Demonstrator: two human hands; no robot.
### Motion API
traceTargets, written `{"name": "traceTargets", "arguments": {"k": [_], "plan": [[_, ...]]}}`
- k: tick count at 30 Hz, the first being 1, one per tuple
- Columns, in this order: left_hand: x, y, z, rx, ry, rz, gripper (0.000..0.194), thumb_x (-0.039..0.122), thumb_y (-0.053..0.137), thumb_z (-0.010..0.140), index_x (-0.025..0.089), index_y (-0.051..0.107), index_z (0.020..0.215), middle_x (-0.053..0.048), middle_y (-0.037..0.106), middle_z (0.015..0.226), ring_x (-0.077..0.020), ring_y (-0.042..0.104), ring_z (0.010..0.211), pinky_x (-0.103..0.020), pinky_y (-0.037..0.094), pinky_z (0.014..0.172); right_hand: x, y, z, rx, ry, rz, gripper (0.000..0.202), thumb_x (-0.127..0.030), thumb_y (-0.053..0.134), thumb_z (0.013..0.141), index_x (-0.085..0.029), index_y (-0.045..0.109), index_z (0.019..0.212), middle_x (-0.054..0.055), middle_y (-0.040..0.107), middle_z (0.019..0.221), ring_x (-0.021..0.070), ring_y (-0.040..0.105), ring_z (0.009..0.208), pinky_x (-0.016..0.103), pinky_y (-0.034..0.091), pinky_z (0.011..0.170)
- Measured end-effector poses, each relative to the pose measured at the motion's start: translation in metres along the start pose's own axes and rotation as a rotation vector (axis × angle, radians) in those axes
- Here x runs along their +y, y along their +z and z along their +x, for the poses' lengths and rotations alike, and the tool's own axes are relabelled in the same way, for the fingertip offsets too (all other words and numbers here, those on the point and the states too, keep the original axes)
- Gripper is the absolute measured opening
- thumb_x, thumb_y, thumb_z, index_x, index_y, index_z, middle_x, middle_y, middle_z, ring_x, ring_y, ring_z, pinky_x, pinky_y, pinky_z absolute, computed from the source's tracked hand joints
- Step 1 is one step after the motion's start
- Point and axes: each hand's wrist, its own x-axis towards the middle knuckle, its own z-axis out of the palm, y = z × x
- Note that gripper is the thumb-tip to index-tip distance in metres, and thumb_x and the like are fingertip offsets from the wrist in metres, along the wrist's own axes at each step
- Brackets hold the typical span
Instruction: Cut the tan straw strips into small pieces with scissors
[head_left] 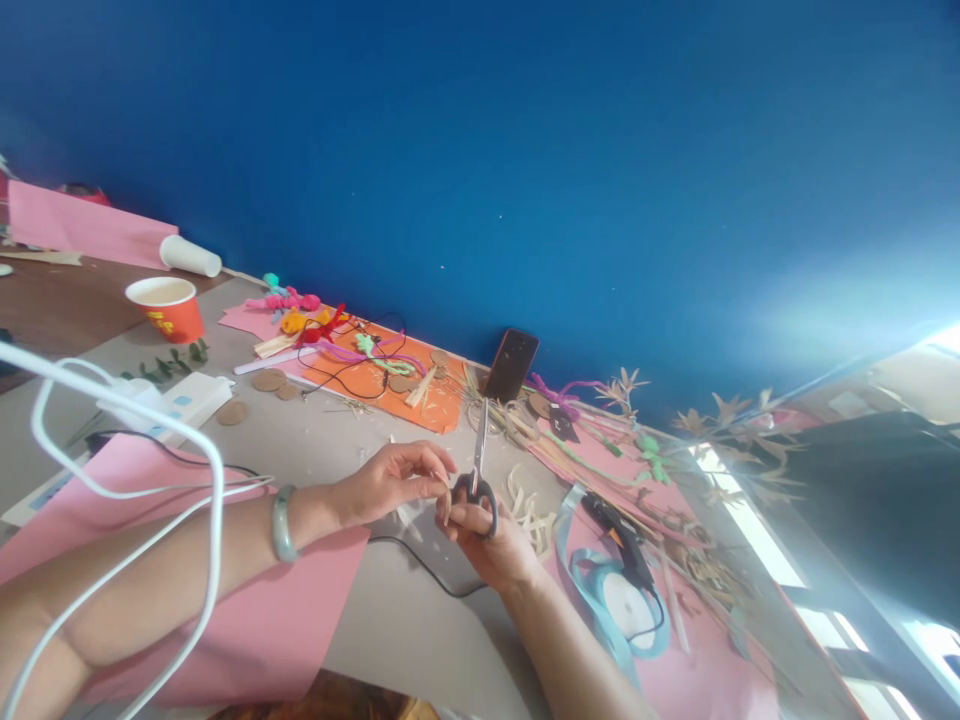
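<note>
Fingers of the right hand (504, 552) are hooked around the dark handles of the scissors (481, 445), blades looking shut and pointing away from the body. Left hand (401, 483) has its fingertips bent in at a small tan bit between the hands — can't tell which hand really has it, or whether the left is pinching.

Progress-wise, I'd call it partway: loose pale strips (532, 520) lie just beside the right hand, probably trimmed, but no finished piece I can pick out. Further right, the glue gun (630, 550) and partly unwound ribbon roll (628, 605) sit untouched — how much is left, no clue.
</note>
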Motion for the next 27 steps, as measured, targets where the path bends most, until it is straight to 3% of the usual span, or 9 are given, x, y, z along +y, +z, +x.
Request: {"name": "traceTargets", "arguments": {"k": [5,12,18,22,27], "plan": [[-0.0001,0.0001,-0.0004,-0.013,-0.012,-0.005,0.013,0.029,0.069,0.077,0.017,0.064,0.077,-0.009,0.065,0.096,-0.0236,0.061,0.102,-0.039,0.045,0.092,0.0001,0.0024,-0.0024,-0.024,0.027,0.038,0.021,-0.028,0.072,0.063,-0.018,0.054,0.067,0.000,0.061,0.068,0.0106,0.048,0.052,0.026,0.035,0.056],[0.0038,0.0027,-0.0006,-0.027,-0.007,-0.017,0.011,0.027,0.069,0.077,0.016,0.065,0.076,-0.008,0.060,0.104,-0.0199,0.058,0.100,-0.033,0.046,0.089,-0.0004,0.0040,-0.0020,-0.035,-0.008,0.051,0.024,-0.024,0.073,0.062,-0.019,0.049,0.061,-0.005,0.050,0.052,0.0088,0.040,0.049,0.025,0.031,0.055],[-0.0046,-0.0034,0.0025,0.061,-0.086,0.120,0.020,0.031,0.066,0.078,0.015,0.067,0.090,-0.006,0.065,0.092,-0.0170,0.059,0.087,-0.029,0.045,0.081,-0.0013,0.0033,-0.0016,0.156,-0.067,-0.028,0.027,-0.024,0.076,0.058,-0.019,0.050,0.061,-0.006,0.049,0.054,0.0074,0.039,0.049,0.023,0.029,0.051],[-0.0046,-0.0057,0.0017,0.084,-0.200,0.228,0.025,0.037,0.059,0.082,0.014,0.068,0.086,-0.005,0.065,0.079,-0.0145,0.056,0.073,-0.026,0.045,0.070,-0.0018,0.0033,-0.0004,0.321,-0.121,-0.111,0.032,-0.025,0.080,0.054,-0.019,0.049,0.061,-0.005,0.054,0.058,0.0079,0.042,0.050,0.023,0.032,0.050],[-0.0051,-0.0037,0.0024,0.106,-0.196,0.207,0.023,0.036,0.064,0.077,0.014,0.066,0.075,-0.004,0.065,0.073,-0.0138,0.056,0.070,-0.024,0.044,0.067,-0.0001,0.0079,-0.0001,0.334,-0.118,-0.188,0.035,-0.025,0.080,0.055,-0.019,0.046,0.058,-0.005,0.054,0.058,0.0074,0.041,0.050,0.022,0.032,0.049]]}}
